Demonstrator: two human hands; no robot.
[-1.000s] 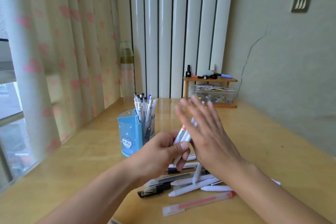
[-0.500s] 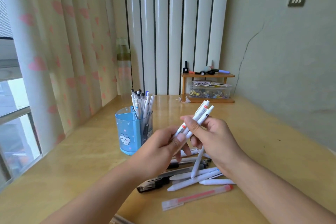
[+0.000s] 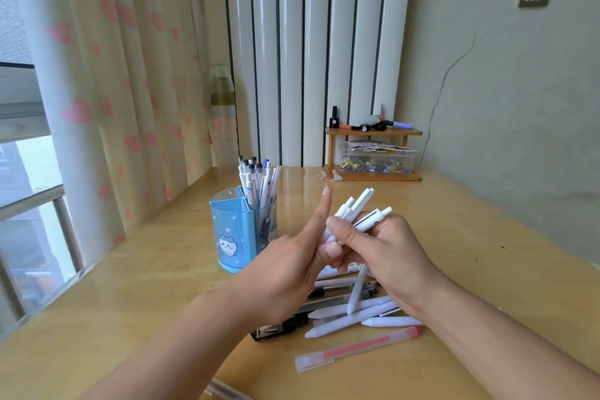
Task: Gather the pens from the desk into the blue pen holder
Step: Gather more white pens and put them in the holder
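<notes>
1. Head view, the holder: the blue pen holder (image 3: 235,234) is standing upright on the table (image 3: 130,269), and I am using it as my landmark. A cluster of stored pens (image 3: 258,180) is already sticking up out of its rear compartment, so part of the job is looking done. The front compartment, the one with the cat picture, is showing nothing above its rim.

2. Head view, my hands: just to the right of the holder and raised above the table, my right hand (image 3: 389,253) is closing around a bundle of white pens (image 3: 360,211), their clicker ends pointing up and away from me. My left hand (image 3: 292,273) is touching the near end of that bundle with curled fingers while its index finger is pointing straight up; I cannot tell how firmly it is gripping. I judge I am squaring the bundle up before carrying it across to the holder.

3. Head view, what is left: to the right of the holder and nearer to me, a pile of loose pens (image 3: 350,312) is lying on the table under my hands, white and dark barrels crossing each other. A red-capped pen (image 3: 360,347) is lying nearest to me beyond that pile, and one more clear pen (image 3: 224,391) is poking in at the bottom edge. I reckon the task is roughly half finished.
</notes>
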